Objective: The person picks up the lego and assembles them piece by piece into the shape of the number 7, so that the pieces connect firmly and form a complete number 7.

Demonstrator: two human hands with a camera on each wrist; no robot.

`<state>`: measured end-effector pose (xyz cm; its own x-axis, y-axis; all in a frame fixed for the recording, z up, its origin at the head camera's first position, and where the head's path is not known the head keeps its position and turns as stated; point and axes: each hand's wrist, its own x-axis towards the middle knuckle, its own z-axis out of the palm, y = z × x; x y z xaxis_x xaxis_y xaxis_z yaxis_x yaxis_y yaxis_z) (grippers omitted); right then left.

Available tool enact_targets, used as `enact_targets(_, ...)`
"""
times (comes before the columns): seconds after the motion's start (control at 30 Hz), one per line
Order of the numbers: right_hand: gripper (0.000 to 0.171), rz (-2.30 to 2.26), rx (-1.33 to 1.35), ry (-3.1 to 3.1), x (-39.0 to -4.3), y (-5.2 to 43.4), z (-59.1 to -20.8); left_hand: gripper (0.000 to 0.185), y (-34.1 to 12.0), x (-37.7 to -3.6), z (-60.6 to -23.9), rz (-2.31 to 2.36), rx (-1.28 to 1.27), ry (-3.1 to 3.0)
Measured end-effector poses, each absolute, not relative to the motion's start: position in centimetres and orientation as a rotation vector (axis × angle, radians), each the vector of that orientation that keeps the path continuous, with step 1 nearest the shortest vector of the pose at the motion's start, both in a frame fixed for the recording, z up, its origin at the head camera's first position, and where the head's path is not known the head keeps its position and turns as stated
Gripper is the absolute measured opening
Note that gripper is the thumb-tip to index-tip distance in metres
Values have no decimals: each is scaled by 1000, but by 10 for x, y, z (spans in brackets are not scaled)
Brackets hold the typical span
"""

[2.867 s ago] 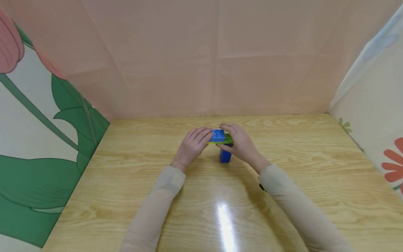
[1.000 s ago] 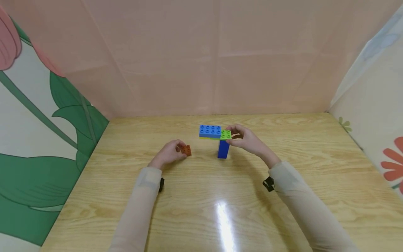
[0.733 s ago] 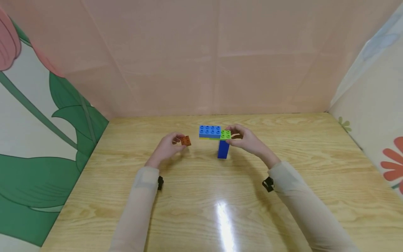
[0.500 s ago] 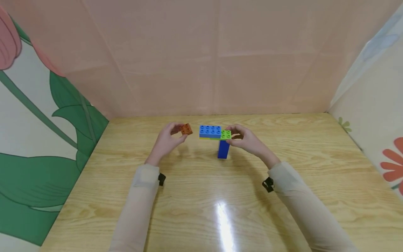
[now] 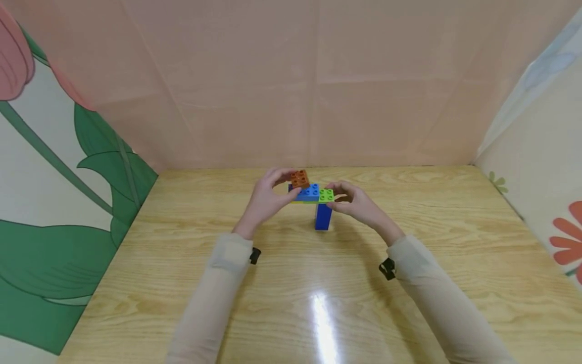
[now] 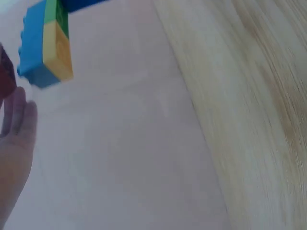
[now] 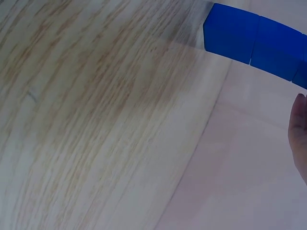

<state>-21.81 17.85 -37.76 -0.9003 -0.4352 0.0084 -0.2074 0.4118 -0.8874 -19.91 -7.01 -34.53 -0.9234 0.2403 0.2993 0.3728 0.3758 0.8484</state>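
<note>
Head view, glossy wooden table (image 5: 409,283) (one glare streak), pink backdrop (image 5: 318,81)

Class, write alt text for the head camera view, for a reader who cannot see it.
A person's left hand holds an orange brick over the light blue brick of a small tower, while the right hand grips its green brick. The tower stands on a dark blue column on a wooden table.
</note>
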Motion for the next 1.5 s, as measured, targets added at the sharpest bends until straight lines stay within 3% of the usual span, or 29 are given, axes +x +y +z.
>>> enact_targets(0.63, 50, -1661, -590, 2402, -217, 176, -386, 42, -50, -203, -353, -1570, -559, -2593)
enact_targets(1.07, 55, -1693, -695, 2514, -208, 148, -363, 43, -50, -203, -353, -1543, -598, -2618)
enact_targets(1.5, 46, -1699, -635, 2548, -208, 140, -366, 58, -53, -203, -360, -1469, -650, -2648)
